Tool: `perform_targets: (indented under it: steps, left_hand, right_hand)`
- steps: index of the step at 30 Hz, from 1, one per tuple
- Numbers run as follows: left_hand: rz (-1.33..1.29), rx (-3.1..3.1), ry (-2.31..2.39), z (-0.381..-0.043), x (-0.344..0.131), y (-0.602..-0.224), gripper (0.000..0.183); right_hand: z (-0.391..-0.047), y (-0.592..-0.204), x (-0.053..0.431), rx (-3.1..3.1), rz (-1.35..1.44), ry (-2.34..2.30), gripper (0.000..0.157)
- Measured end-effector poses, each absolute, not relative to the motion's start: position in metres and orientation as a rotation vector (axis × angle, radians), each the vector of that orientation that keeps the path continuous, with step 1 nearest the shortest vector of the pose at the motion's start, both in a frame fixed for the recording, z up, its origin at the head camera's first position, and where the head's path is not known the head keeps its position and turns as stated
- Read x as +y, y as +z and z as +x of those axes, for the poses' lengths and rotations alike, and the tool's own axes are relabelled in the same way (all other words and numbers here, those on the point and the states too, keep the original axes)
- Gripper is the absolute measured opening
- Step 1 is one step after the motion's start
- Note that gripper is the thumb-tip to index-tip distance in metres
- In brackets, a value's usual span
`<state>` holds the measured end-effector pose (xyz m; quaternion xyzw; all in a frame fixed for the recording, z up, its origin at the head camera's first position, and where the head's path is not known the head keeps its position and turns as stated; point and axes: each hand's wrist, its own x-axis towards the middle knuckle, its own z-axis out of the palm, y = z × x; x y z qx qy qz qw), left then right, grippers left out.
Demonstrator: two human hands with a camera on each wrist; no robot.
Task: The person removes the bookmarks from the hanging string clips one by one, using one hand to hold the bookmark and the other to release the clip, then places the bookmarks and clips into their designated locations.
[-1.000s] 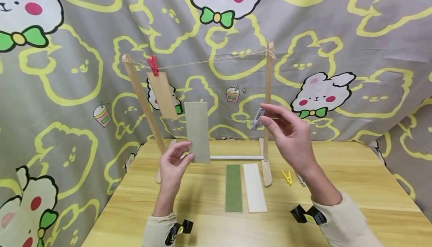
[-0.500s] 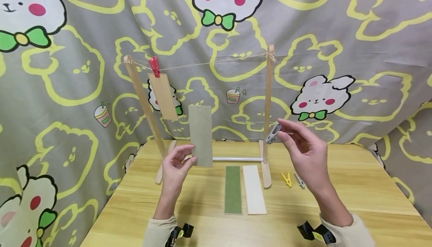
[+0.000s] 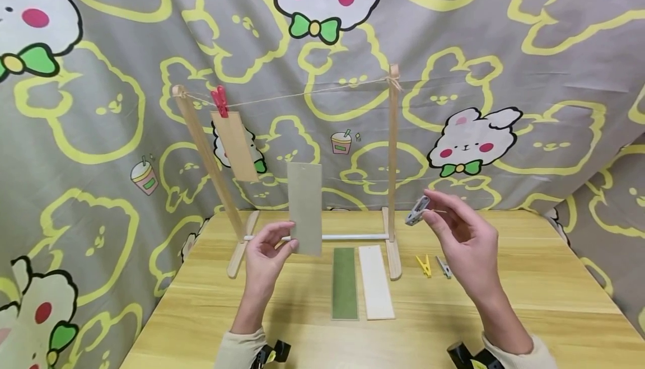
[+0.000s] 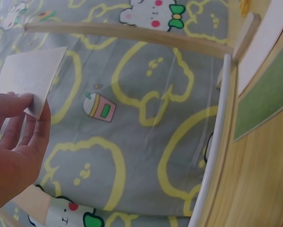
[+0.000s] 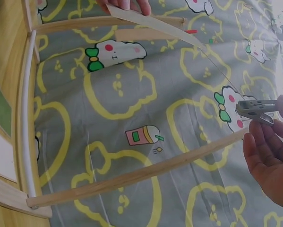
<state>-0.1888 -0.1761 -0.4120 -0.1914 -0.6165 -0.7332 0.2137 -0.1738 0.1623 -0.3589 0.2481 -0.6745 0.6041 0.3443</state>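
My left hand [image 3: 269, 254] pinches the lower left edge of a grey-green rectangular card [image 3: 305, 206] and holds it upright in front of the wooden rack. In the left wrist view the card [image 4: 30, 73] sits between thumb and fingers. Out to the right, my right hand [image 3: 466, 234] pinches a grey clothespin [image 3: 417, 211] by thumb and fingertips; the right wrist view shows this clothespin [image 5: 257, 109] close up. On the rack's string [image 3: 302, 94], a red clothespin [image 3: 219, 102] holds a tan card [image 3: 235, 146] near the left post.
A green card [image 3: 345, 284] and a white card [image 3: 377, 283] lie side by side on the wooden table [image 3: 312, 341]. Farther right lie a yellow clothespin [image 3: 424, 266] and another grey clothespin [image 3: 444, 267]. The rack's right post [image 3: 393, 156] stands behind the white card.
My right hand has moved right and down with the grey clothespin, away from the right post. The left hand has shifted slightly right and down with the grey-green card.
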Motion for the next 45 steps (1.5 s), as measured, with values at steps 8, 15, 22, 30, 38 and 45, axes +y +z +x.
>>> perform_targets:
  steps: [8,15,22,30,38,45]
  left_hand:
    - [-0.531,-1.734,-2.047,-0.188,-0.169,-0.417,0.034]
    - [-0.523,-1.758,-2.035,-0.188,-0.164,-0.420,0.033]
    - [-0.474,-1.770,-2.031,-0.184,-0.164,-0.421,0.034]
    - [-0.460,-1.767,-2.034,-0.185,-0.161,-0.419,0.035]
    - [-0.456,-1.791,-2.037,-0.185,-0.158,-0.422,0.034]
    - [-0.423,-1.821,-2.037,-0.182,-0.160,-0.426,0.035]
  right_hand:
    - [-0.171,-0.366,0.171,-1.719,0.595,1.588,0.040]
    - [-0.173,-0.371,0.179,-1.651,0.616,1.675,0.038]
    - [-0.173,-0.372,0.190,-1.698,0.574,1.606,0.037]
    - [-0.172,-0.373,0.201,-1.763,0.395,1.657,0.039]
    - [-0.173,-0.372,0.208,-1.826,0.309,1.627,0.034]
    - [-0.176,-0.375,0.215,-1.810,0.319,1.613,0.033]
